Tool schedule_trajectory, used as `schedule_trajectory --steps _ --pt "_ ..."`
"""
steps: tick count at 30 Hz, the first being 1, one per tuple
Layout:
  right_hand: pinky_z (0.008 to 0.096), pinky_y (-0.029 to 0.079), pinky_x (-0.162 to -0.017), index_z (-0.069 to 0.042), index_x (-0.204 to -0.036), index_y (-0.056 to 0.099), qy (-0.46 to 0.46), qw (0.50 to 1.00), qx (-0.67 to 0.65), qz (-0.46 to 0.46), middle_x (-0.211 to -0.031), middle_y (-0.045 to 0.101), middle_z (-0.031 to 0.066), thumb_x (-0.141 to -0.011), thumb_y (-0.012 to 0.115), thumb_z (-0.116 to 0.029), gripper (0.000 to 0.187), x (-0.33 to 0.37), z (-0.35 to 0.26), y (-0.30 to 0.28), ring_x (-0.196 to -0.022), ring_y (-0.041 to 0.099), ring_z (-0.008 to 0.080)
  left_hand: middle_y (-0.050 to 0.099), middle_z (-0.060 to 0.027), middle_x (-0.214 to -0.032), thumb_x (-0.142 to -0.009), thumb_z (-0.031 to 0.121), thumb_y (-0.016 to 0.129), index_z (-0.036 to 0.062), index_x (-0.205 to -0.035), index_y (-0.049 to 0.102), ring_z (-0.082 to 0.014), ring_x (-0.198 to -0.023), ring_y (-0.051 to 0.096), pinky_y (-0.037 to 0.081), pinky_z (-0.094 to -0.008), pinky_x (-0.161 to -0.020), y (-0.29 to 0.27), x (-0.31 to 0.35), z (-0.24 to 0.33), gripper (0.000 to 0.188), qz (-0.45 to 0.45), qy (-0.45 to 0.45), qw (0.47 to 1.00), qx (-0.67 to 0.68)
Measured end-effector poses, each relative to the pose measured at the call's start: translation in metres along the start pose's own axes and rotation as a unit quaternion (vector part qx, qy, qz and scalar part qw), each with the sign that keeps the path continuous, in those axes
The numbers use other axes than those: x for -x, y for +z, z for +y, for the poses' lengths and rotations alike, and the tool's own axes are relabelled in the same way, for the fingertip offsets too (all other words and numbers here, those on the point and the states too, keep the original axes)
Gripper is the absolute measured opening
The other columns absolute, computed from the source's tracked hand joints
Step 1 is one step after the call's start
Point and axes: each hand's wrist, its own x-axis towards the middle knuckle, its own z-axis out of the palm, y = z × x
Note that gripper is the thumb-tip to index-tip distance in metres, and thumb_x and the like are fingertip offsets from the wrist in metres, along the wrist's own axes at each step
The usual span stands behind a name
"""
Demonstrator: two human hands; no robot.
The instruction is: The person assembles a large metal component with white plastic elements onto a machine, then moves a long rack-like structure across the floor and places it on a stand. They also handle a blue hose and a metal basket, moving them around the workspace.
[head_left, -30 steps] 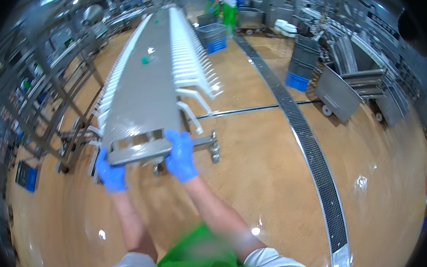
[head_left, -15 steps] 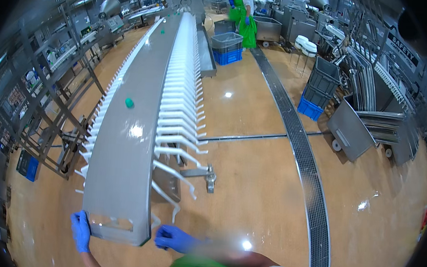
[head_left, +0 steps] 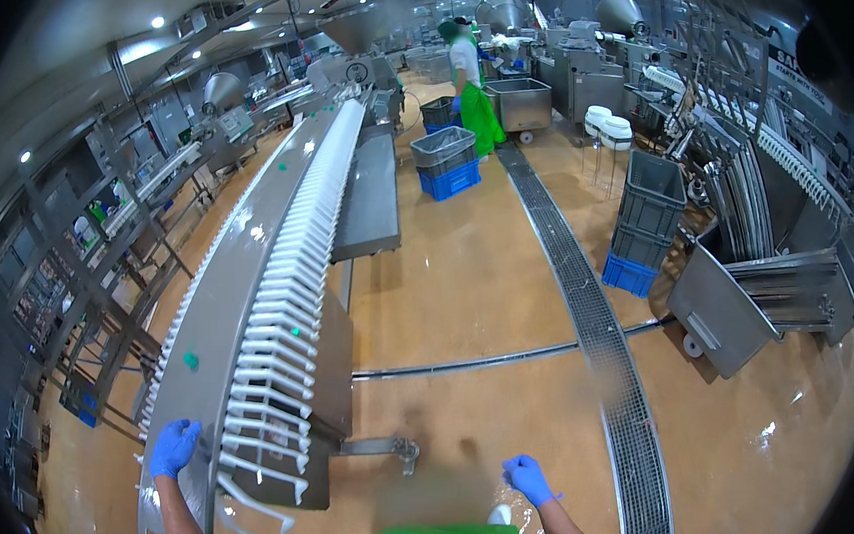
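Observation:
A long grey metal machine (head_left: 206, 300) with a flat top runs away from me on the left. Rows of white angled prongs (head_left: 275, 355) line its sides. My left hand (head_left: 174, 450), in a blue glove, is over the near part of the flat top, fingers slightly bent and holding nothing visible. Whether it touches the metal I cannot tell. A small green lump (head_left: 190, 360) lies on the top just beyond it, and a green bit (head_left: 295, 331) sits among the prongs. My right hand (head_left: 531, 479), also blue-gloved, hangs over the floor with curled fingers, apart from everything.
A metal leg with a caster (head_left: 402, 452) juts out beside the machine. A floor drain grate (head_left: 593, 320) runs lengthwise on the right. Stacked grey crates (head_left: 646, 209) and a tilted metal cart (head_left: 722, 310) stand beyond it. A person in a green apron (head_left: 477, 115) stands ahead near crates.
My left hand has left the machine's slotted near end and is now farther along its top. My right hand has swung right, away from the machine. My view has moved forward along it.

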Motion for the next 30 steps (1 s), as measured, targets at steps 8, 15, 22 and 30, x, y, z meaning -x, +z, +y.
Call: schedule_trajectory --steps 8,15,22,30 --pt "0.0269 0.046 -0.059 -0.003 -0.076 0.058 -0.151 0.981 0.019 -0.118 -0.070 0.060 0.0048 -0.085 0.059 -0.027 0.025 -0.158 -0.170 0.002 -0.064 0.056 0.0110 0.063 -0.0264 -0.091 -0.087 0.043 0.049 -0.0044 -0.093 0.061 -0.0440 -0.086 0.059 0.046 -0.0476 -0.077 0.068 -0.083 0.052 0.049 0.074 -0.107 0.988 -0.089" --pt "0.0250 0.045 -0.056 -0.004 -0.073 0.057 -0.138 0.989 0.001 -0.055 -0.066 0.060 0.0037 -0.085 0.060 -0.022 0.022 -0.359 -0.227 -0.056 -0.059 0.055 0.0102 0.057 -0.0217 -0.077 -0.091 0.024 0.046 -0.0017 -0.082 0.058 -0.0396 -0.074 0.052 0.040 -0.0472 -0.069 0.116 -0.182 0.214 0.030 0.289 0.026 0.948 0.127" --pt "0.0411 0.050 -0.077 0.003 -0.091 0.062 0.078 0.847 0.526 0.015 -0.091 0.064 0.0246 -0.078 0.055 -0.030 0.035 -0.498 -0.094 -0.226 -0.092 0.062 0.0388 0.056 -0.0172 -0.071 -0.087 0.019 0.053 0.0027 -0.073 0.058 -0.0357 -0.071 0.053 0.041 -0.0433 -0.066 0.187 -0.348 0.452 0.023 0.211 0.122 0.957 0.160" --pt "0.0378 0.053 -0.062 -0.010 -0.090 0.070 0.173 0.681 0.695 -0.154 -0.091 0.070 0.0088 -0.080 0.059 -0.027 0.022 -0.511 -0.019 -0.374 -0.079 0.068 0.0245 0.061 -0.0209 -0.069 -0.088 0.039 0.051 -0.0008 -0.072 0.062 -0.0333 -0.064 0.060 0.045 -0.0418 -0.061 0.375 -0.532 0.592 0.044 -0.159 0.052 0.953 0.251"
